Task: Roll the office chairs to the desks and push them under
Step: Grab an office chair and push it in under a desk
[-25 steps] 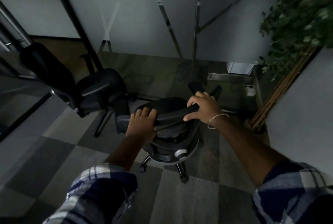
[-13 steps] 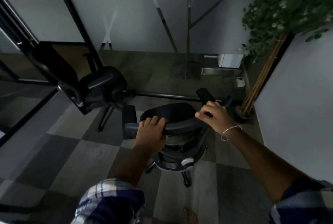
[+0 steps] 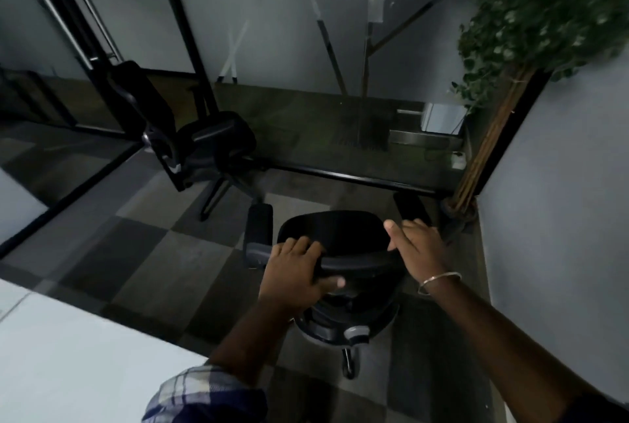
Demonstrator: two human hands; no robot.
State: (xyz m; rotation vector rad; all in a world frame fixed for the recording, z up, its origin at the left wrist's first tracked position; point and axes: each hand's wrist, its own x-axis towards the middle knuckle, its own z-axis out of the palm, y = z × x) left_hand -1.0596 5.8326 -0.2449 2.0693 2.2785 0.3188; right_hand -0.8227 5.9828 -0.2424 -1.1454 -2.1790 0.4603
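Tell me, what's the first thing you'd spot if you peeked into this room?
Right in the middle, two hands hold the top of a black office chair: the left hand wraps round its backrest edge, the right hand rests on the other side. Behind it to the left stands a second black chair, and a big leafy plant fills the top right corner.

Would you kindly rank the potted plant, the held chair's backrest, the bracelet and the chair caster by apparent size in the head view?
1. potted plant
2. backrest
3. bracelet and caster: similar, unranked.
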